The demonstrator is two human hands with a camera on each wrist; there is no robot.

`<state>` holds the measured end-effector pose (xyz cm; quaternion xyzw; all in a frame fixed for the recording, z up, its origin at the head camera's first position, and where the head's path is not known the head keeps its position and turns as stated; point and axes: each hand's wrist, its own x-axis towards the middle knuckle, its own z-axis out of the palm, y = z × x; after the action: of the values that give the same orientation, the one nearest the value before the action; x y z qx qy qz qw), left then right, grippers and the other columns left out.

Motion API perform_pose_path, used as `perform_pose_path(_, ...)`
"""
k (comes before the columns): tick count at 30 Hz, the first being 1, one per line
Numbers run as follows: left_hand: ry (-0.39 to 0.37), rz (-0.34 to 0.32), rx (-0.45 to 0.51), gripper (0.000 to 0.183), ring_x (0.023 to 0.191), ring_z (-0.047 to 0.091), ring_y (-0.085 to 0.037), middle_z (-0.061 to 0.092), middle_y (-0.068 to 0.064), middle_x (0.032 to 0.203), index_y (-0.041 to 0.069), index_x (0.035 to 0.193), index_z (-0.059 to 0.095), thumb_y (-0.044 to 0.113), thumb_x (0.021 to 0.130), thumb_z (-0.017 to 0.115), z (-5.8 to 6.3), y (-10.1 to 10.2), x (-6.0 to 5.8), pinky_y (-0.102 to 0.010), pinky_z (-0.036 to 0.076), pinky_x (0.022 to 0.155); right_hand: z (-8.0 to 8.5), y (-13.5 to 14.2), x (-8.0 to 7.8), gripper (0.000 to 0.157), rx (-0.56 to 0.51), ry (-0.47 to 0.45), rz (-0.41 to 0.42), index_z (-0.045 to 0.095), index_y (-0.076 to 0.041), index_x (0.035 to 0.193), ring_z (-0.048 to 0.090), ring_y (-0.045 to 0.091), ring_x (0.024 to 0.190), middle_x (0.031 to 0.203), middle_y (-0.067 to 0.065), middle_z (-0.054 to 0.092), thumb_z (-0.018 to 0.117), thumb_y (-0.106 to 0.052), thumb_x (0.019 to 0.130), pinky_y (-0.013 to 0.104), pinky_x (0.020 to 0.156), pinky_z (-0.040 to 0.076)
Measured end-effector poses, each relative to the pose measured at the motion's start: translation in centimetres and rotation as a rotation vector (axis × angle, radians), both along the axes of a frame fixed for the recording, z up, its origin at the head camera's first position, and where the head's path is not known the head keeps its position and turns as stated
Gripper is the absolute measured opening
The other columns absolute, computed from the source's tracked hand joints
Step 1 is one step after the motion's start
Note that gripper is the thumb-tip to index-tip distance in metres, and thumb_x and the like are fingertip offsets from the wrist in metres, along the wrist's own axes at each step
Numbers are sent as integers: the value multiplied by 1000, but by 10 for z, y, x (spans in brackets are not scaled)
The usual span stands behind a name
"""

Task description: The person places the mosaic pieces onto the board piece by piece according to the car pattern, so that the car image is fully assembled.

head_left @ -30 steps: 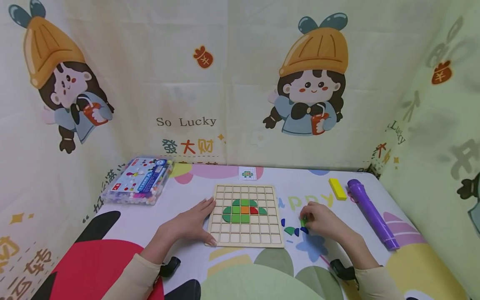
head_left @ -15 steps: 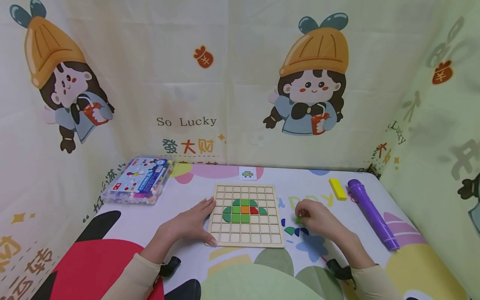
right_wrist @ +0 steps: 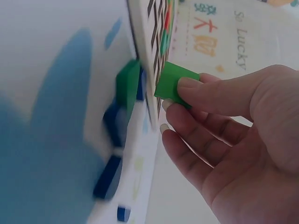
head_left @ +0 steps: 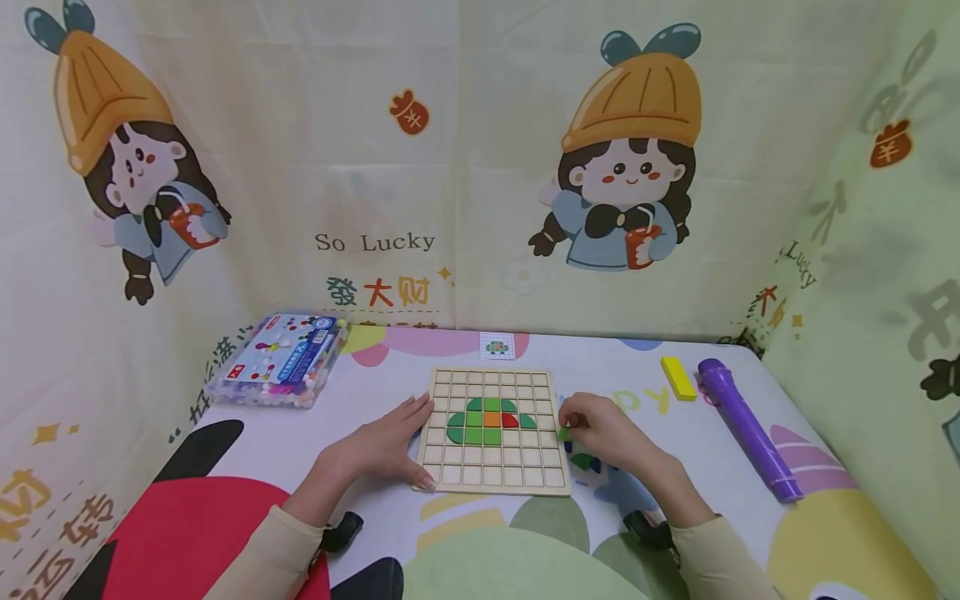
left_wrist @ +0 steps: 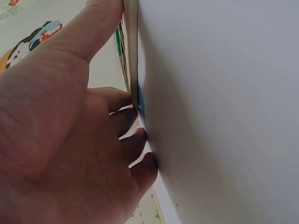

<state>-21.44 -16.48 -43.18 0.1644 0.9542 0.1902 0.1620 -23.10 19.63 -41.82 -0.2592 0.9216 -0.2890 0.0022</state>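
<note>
My left hand (head_left: 382, 446) rests against the left edge of a wooden grid board (head_left: 474, 477), thumb at its near corner. Several green tiles (head_left: 473, 435), an orange tile (head_left: 491, 418) and a red rounded tile (head_left: 509, 421) sit in the board's cells. Beside the right edge, my right hand (head_left: 611, 429) pinches a green square tile (right_wrist: 170, 81) between thumb and fingers. In the right wrist view the tile overlaps the board's edge. Below that hand lie a loose green piece (right_wrist: 127, 86) and several dark blue pieces (right_wrist: 108, 179), partly covered by the hand in the head view.
A small picture card (head_left: 497, 346) lies behind the board. A clear box of beads (head_left: 281, 358) stands at the back left. On the right are a yellow block (head_left: 678, 378) and a purple microphone-shaped stick (head_left: 750, 429). A printed curtain (head_left: 487, 167) hangs behind the table.
My right hand has moved left with the green square tile, from over the loose pieces to the board's right edge. The left hand keeps its place at the board.
</note>
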Motion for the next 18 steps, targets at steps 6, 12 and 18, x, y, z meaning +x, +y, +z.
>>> perform_pose_path(6,-3,-1,0,125,157,11,-29,16,-3,169,15,159,24,63,61,85,-1,0,-1,-56,29,120,-1,-23,1,23,-36,12,61,68,-12,87,50,8,72,80,-3,61,66,11,82,22,65,46)
perform_pose_path(12,4,-10,-4,125,157,12,-29,16,-3,169,14,159,24,63,61,85,-1,0,-1,-56,29,120,-3,-44,0,21,-51,28,99,69,-10,87,49,9,73,80,-3,61,68,10,81,23,67,47)
perform_pose_path(18,6,-10,-2,125,157,11,-29,16,-3,169,15,159,24,64,61,85,0,-1,-1,-56,29,120,-5,-62,-4,21,-34,61,106,69,-11,85,49,10,71,77,-3,60,69,9,80,23,65,45)
